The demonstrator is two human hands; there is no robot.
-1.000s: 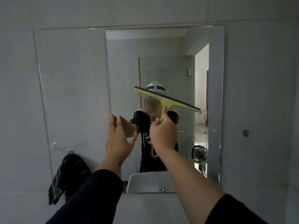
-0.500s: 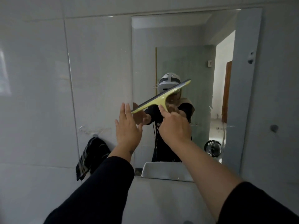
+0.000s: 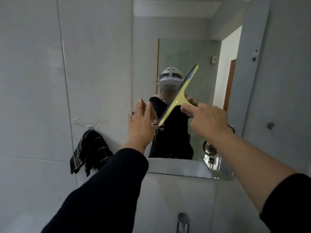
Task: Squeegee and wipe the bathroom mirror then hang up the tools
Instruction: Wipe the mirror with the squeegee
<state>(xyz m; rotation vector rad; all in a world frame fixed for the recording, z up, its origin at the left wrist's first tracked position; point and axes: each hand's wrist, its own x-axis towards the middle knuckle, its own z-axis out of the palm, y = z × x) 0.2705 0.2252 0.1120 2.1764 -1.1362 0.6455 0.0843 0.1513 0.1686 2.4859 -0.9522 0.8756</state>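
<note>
Head view, right hand [image 3: 208, 120] holding squeegee [image 3: 179, 96], mirror [image 3: 185, 22]

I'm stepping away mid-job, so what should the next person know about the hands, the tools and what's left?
Right hand: gripping the yellow squeegee by its handle, blade tilted steeply in front of the mirror.
Left hand: open, empty, raised by the blade's lower end.
Checked cloth: hanging on the wall hook left of the mirror.
Done: cannot tell how much is squeegeed.
Left: finish squeegeeing, wipe with the cloth, hang both tools.
</note>
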